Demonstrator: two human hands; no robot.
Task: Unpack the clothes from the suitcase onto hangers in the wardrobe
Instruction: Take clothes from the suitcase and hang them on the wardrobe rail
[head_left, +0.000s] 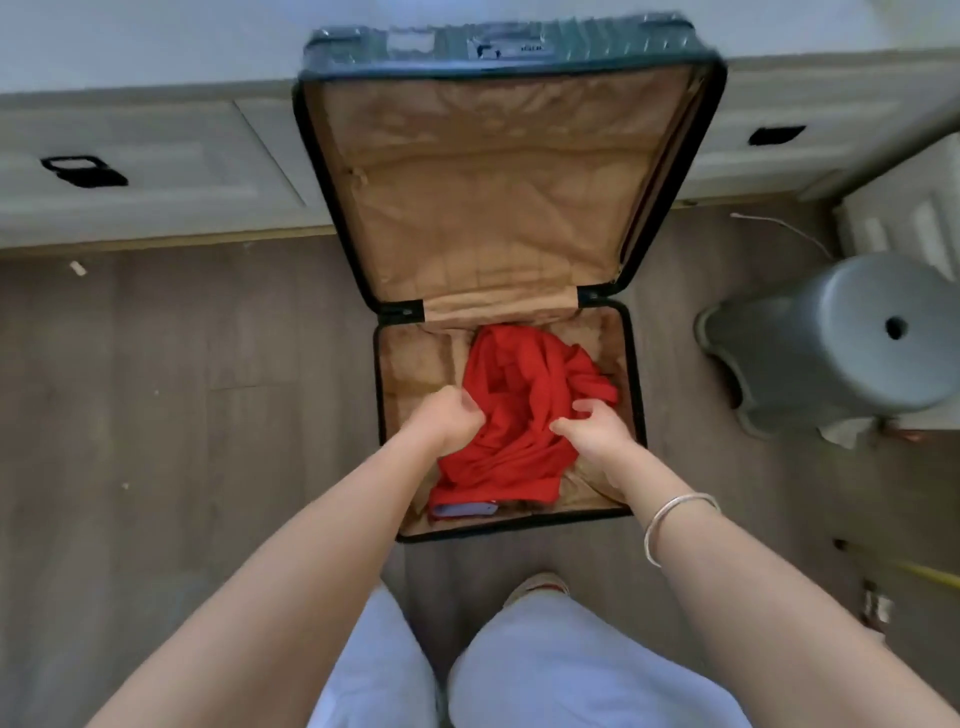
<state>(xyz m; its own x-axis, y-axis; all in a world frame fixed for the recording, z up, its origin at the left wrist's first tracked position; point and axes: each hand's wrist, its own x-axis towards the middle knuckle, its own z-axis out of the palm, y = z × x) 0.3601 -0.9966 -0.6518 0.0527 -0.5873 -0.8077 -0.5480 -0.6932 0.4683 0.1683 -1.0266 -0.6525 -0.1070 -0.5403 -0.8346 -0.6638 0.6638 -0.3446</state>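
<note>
A dark green suitcase (638, 395) lies open on the wooden floor, its tan-lined lid propped upright against a cabinet. A crumpled red garment (511, 395) fills the lower half. My left hand (451, 420) grips the garment's left side with curled fingers. My right hand (592, 423) sits at the garment's right side, fingers bent and touching the cloth. A folded blue-lilac piece of clothing (465, 509) peeks out under the red garment near the front edge.
A light cabinet with black drawer handles (83, 170) runs along the back. A grey plastic stool (852, 340) stands to the right of the suitcase. A white cable (779, 226) lies on the floor behind it. My legs in pale trousers (571, 670) are just in front of the suitcase.
</note>
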